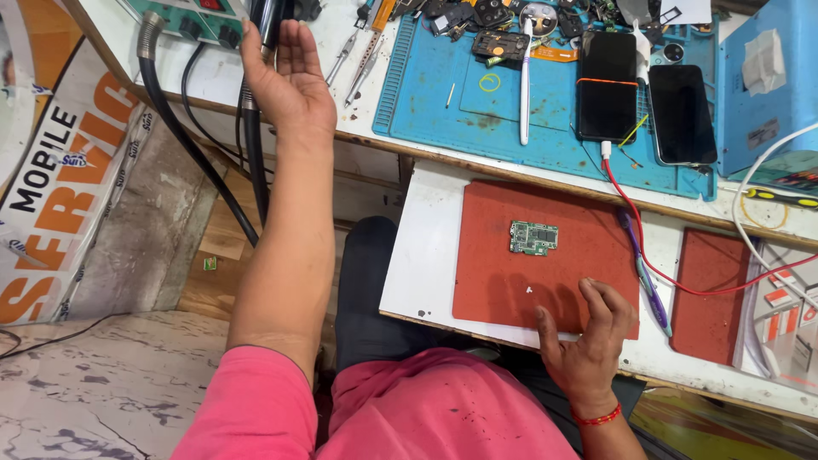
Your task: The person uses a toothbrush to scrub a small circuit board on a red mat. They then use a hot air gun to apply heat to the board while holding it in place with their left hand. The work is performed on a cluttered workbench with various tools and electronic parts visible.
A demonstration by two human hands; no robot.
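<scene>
My left hand (285, 72) reaches up to the far left of the bench, its fingers spread against a black hot-air wand handle (264, 21) that hangs on its hose; whether it grips the handle is unclear. My right hand (588, 336) rests fingers-down on the near edge of a red mat (494, 255), holding nothing. A small green circuit board (534, 237) lies in the middle of that mat, well clear of both hands.
A blue work mat (511, 111) holds two dark phones (607, 85) (682, 115), a white pen-like tool (525, 85), tweezers (358, 60) and small parts. A red cable (673, 277), a purple pen (643, 273) and a second red mat (707, 294) lie to the right.
</scene>
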